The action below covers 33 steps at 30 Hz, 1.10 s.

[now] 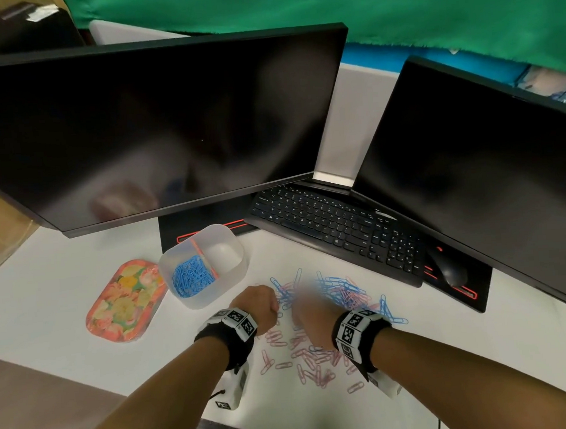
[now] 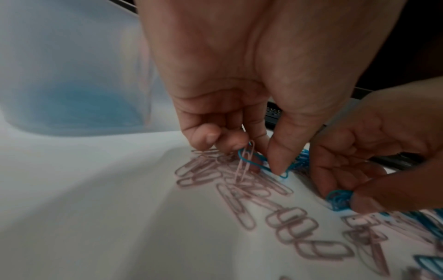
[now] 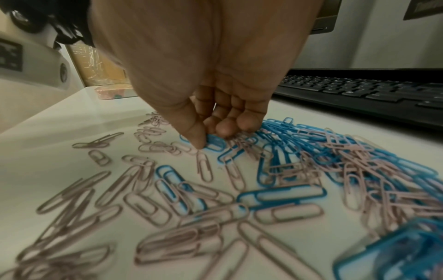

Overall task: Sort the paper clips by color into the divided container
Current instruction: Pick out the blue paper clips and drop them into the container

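Both hands working the mixed clip pile on the white desk [image 1: 323, 422]; blue side of the divided container [image 1: 232, 278] partly filled, other side bare.

Two dark monitors [image 1: 155, 129] and a black keyboard [image 1: 335, 217] are standing behind; a floral tray [image 1: 123, 302] is lying just left of the container. Loose pink paper clips [image 3: 203, 166] and blue paper clips [image 3: 280, 195] are lying tangled between the wrists, blue thicker toward the keyboard. Left hand [image 2: 230, 98] is pinching a blue clip [image 2: 254, 161] between thumb and curled fingers, a pink one hooked on it. Right hand [image 3: 203, 79], blurred from the head, is closing thumb and fingertips onto a small blue bunch, probably several clips. Clips are looking light, stiff, slick and prone to interlocking: best pinched flat across the loops, shaking off hangers-on.
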{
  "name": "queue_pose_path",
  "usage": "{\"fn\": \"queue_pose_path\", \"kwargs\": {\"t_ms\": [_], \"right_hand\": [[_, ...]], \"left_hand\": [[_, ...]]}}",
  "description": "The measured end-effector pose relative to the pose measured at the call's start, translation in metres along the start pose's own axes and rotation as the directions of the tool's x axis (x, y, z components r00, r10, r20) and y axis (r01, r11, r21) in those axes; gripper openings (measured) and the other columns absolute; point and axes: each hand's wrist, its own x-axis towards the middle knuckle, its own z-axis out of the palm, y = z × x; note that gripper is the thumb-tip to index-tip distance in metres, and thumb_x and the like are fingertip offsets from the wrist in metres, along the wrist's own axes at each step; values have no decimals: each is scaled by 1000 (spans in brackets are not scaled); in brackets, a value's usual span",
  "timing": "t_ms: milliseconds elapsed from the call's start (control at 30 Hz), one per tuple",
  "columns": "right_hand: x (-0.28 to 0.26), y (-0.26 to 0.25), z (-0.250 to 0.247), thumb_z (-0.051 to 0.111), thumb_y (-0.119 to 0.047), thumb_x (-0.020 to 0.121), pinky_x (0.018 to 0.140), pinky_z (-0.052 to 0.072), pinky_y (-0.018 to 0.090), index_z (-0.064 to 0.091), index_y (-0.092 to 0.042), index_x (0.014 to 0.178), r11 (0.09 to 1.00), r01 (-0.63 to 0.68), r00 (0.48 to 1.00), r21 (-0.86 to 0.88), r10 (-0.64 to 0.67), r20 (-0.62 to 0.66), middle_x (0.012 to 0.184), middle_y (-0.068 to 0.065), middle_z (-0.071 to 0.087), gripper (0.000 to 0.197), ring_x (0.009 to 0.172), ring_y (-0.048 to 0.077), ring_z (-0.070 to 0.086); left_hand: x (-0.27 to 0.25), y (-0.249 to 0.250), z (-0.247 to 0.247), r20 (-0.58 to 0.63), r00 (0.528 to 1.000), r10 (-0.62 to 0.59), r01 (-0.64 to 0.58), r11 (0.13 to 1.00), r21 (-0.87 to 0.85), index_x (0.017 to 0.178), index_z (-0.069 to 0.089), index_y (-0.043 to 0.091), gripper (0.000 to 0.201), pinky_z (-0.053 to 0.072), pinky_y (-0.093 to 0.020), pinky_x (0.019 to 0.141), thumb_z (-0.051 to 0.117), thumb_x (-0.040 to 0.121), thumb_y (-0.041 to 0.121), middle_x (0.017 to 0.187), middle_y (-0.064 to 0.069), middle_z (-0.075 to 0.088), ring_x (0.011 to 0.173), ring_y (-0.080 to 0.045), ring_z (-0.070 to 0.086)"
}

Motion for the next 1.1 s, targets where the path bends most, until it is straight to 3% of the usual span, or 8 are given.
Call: {"fn": "queue_pose_path", "kwargs": {"t_ms": [267, 500, 633, 733, 833, 967, 1033, 1100], "right_hand": [[-9, 3, 0, 48, -6, 87, 83, 43, 30, 63, -10, 95, 998, 15, 989, 58, -6, -149, 103, 9, 59, 18, 98, 25, 54], [-14, 7, -7, 43, -7, 89, 81, 46, 26, 61, -14, 104, 973, -76, 980, 216, 112, -162, 105, 4, 63, 24, 96, 22, 58], [-14, 9, -7, 42, -4, 91, 60, 37, 12, 59, -15, 113, 897, -155, 956, 415, 242, -166, 78, -13, 51, 30, 67, -1, 47], [-9, 12, -9, 44, 2, 88, 60, 46, 22, 61, -20, 103, 732, -198, 930, 652, 350, -110, 72, -6, 53, 33, 61, 10, 53], [-5, 13, -19, 36, 9, 84, 55, 46, 31, 59, -10, 81, 333, -216, 894, 918, 446, 49, 74, 9, 55, 30, 59, 25, 56], [-4, 8, -34, 35, 7, 79, 54, 38, 26, 52, -5, 70, 64, -175, 861, 983, 495, 121, 67, 10, 46, 22, 51, 22, 47], [1, 11, -35, 43, -1, 83, 54, 37, 25, 53, -8, 67, 154, -200, 853, 968, 513, 94, 66, 8, 49, 20, 51, 20, 45], [5, 16, -33, 53, -9, 85, 58, 37, 25, 57, -11, 68, 380, -248, 854, 891, 520, 16, 68, 4, 54, 18, 58, 18, 48]], "left_hand": [[0, -1, -3, -34, 997, 64, -66, 996, -56, 83, 58, 28, 21, 53, -27, 77, 55, 80, 8, 96, 3, 68, 86, -17, 63], [-4, 6, 5, -23, 984, 174, -167, 969, 183, 91, 67, 22, 14, 51, -28, 82, 56, 85, 15, 102, 2, 62, 94, -18, 61], [-2, 6, 6, -34, 986, 166, -160, 978, 134, 84, 62, 24, 10, 51, -30, 80, 54, 85, 18, 94, 2, 56, 88, -17, 57], [0, 3, 2, -98, 988, 115, -122, 990, -67, 80, 60, 27, 11, 49, -27, 74, 54, 84, 18, 88, 4, 62, 82, -17, 59], [1, 0, -4, -136, 991, 1, -49, 934, -353, 86, 61, 28, 15, 46, -21, 63, 59, 81, 13, 74, 2, 68, 69, -13, 62], [6, -3, -10, -27, 993, -115, 55, 651, -757, 106, 61, 12, 30, 58, -31, 71, 56, 82, -6, 79, -16, 71, 68, -22, 69], [7, -1, -14, -17, 989, -145, 68, 563, -824, 95, 59, 4, 19, 52, -24, 53, 49, 87, -10, 74, -16, 62, 56, -19, 59], [9, 0, -16, -51, 985, -167, 65, 619, -783, 83, 56, 10, 19, 41, -22, 47, 46, 89, -4, 66, -8, 54, 50, -17, 48]]}}
